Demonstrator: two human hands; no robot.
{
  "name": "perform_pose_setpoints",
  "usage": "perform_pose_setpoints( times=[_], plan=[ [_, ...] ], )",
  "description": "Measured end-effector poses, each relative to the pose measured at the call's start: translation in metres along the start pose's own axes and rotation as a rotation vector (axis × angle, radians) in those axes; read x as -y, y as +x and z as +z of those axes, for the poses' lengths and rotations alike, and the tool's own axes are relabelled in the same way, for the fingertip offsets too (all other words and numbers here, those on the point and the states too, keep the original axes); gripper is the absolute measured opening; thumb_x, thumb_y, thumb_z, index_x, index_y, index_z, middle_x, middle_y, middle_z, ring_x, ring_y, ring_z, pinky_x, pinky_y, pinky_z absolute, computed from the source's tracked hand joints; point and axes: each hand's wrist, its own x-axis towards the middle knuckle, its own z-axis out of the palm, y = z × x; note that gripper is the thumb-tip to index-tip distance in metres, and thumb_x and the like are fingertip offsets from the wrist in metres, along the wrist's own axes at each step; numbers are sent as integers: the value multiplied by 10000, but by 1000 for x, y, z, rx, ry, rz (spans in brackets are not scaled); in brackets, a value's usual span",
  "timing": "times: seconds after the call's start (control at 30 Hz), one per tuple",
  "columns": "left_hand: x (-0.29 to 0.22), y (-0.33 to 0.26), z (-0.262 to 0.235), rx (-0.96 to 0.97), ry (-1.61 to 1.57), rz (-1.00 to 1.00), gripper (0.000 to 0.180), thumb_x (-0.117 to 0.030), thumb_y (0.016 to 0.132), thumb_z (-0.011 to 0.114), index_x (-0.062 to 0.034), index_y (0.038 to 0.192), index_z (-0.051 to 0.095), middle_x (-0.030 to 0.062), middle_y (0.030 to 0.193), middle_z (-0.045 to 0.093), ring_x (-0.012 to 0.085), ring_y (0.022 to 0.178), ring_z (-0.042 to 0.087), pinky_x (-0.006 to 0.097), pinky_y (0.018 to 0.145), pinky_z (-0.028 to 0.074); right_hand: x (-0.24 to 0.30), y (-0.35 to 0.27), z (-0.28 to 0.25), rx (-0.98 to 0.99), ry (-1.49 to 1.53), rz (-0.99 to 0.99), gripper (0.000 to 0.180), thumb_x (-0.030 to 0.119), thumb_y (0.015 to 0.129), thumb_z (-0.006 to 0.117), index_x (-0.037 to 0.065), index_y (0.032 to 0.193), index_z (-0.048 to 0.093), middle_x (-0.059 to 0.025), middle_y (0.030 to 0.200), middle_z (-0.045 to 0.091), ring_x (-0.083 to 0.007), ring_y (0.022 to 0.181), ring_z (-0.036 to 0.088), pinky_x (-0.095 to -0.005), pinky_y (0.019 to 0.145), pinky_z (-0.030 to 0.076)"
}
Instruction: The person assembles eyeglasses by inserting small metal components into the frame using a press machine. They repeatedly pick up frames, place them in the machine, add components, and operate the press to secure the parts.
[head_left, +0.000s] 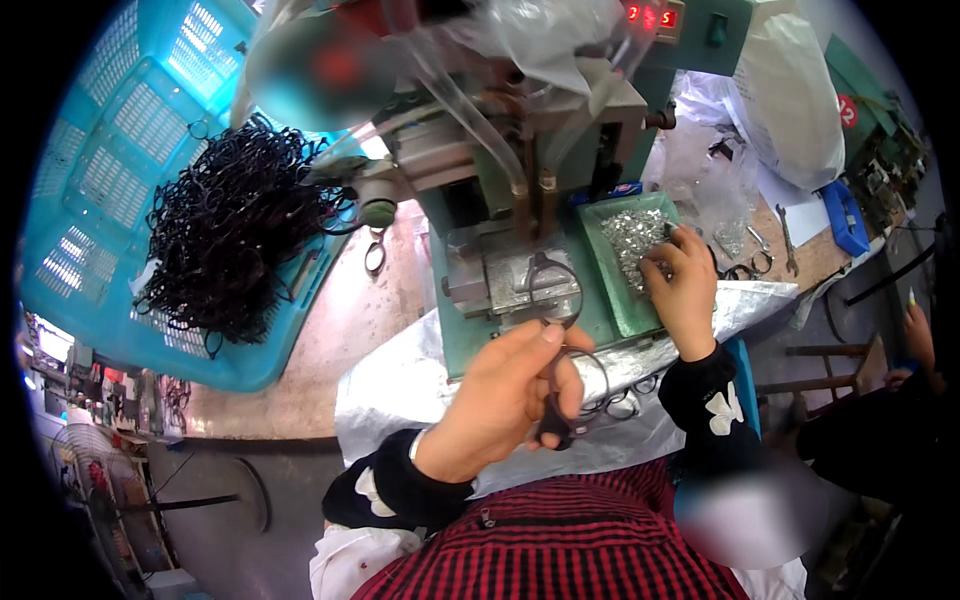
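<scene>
My left hand [510, 390] is closed on a dark looped piece [604, 384], which looks like scissors handles; its exact kind is hard to tell. One ring of it rises past my fingertips, in front of the metal block [515, 275] of the press. My right hand [685, 290] reaches over the green tray [635, 322], fingers curled down at the heap of small shiny metal parts [632, 238]. Whatever those fingertips pinch is hidden. More dark rings [620, 404] lie on the silvery sheet [400, 385] beyond my left hand.
At left, a blue basket [255, 375] holds a tangled heap of black looped pieces [225, 235]. The green press [625, 150] with hanging clear tubes stands ahead. A wrench [788, 240] and blue box [846, 218] lie at right. Another person's hand [918, 335] shows far right.
</scene>
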Motion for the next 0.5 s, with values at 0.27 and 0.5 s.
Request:
perform_pose_setpoints(
  times=[0.27, 0.5],
  plan=[
    [10, -3, -21, 163, -48, 4, 366, -339, 1078, 403, -13, 1179, 536, 84, 726, 625, 149, 498, 580, 237, 395, 438, 7, 6, 10, -48, 228, 87, 107, 76, 904, 630, 14, 979, 674, -156, 1002, 672, -352, 948, 625, -411, 853, 482],
    [-47, -13, -153, -913, 1090, 731, 198, -149, 902, 699, -31, 1062, 698, 103, 977, 713, 171, 867, 667, 302, 745, 517, 5, -4, 19, -108, 337, 173, 115, 82, 943, 611, -15, 995, 646, -139, 924, 659, -269, 854, 627, -353, 798, 485]
  ],
)
